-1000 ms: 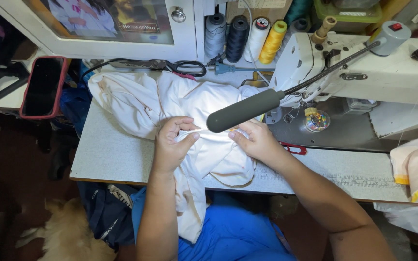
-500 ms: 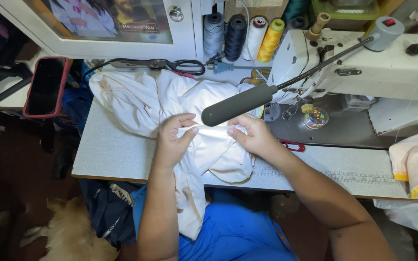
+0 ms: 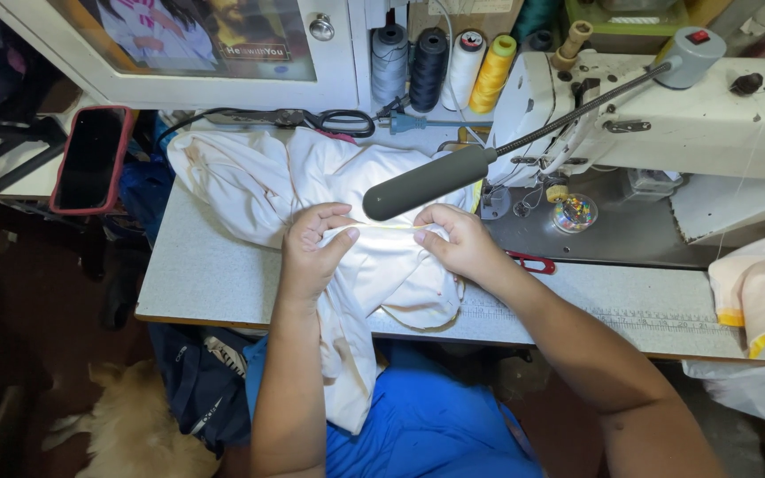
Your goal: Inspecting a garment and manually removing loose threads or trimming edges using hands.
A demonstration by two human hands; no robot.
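Two hands (image 3: 312,252) (image 3: 458,243) pinching white cloth (image 3: 382,274), crumpled, brown-stained

Soft white cloth (image 3: 312,186), matt, creased and faintly stained, lies bunched on a pale, speckled laminate surface (image 3: 214,274) with a wood-coloured edge. The sewing machine (image 3: 666,115) wears cream painted metal, worn and scuffed, above a dull grey metal bed. Its lamp (image 3: 427,183) has a matt grey casing on a ribbed flexible metal neck. Wound thread spools (image 3: 440,66) look fibrous; the phone (image 3: 90,159) screen is glossy black.
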